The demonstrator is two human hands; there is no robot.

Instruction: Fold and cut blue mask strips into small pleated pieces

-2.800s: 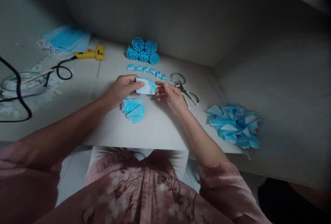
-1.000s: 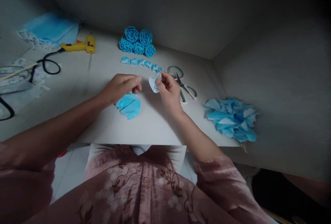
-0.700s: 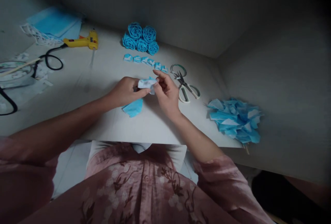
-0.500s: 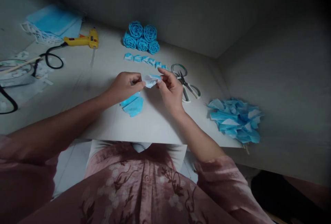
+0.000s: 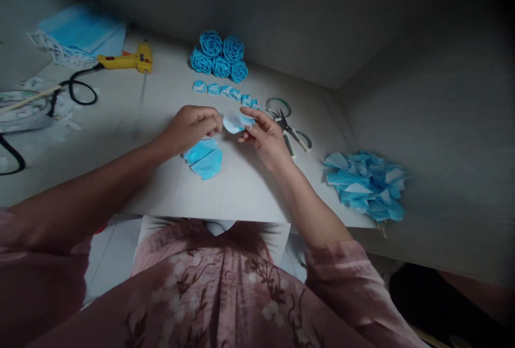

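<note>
A small piece of blue-and-white mask fabric (image 5: 232, 122) is pinched in my right hand (image 5: 266, 134), its white side partly facing up. My left hand (image 5: 198, 127) is closed just left of the fabric; its fingertips are curled in and a small gap shows between them and the piece. Whether anything is inside those fingers is hidden. Flat blue fabric pieces (image 5: 205, 160) lie on the table below my left hand. Beyond my hands runs a row of small folded blue-and-white pieces (image 5: 225, 90).
Several rolled blue fabric roses (image 5: 220, 56) sit at the back. Scissors (image 5: 293, 131) and a wire or tape ring (image 5: 278, 105) lie right of my hand. At left are a yellow glue gun (image 5: 126, 61) and stacked face masks (image 5: 82, 29). A blue fabric bunch (image 5: 366, 184) lies at right.
My left hand has come off the fabric's left edge and curled its fingers. The fabric stays in my right hand, with its white side spread rounder.
</note>
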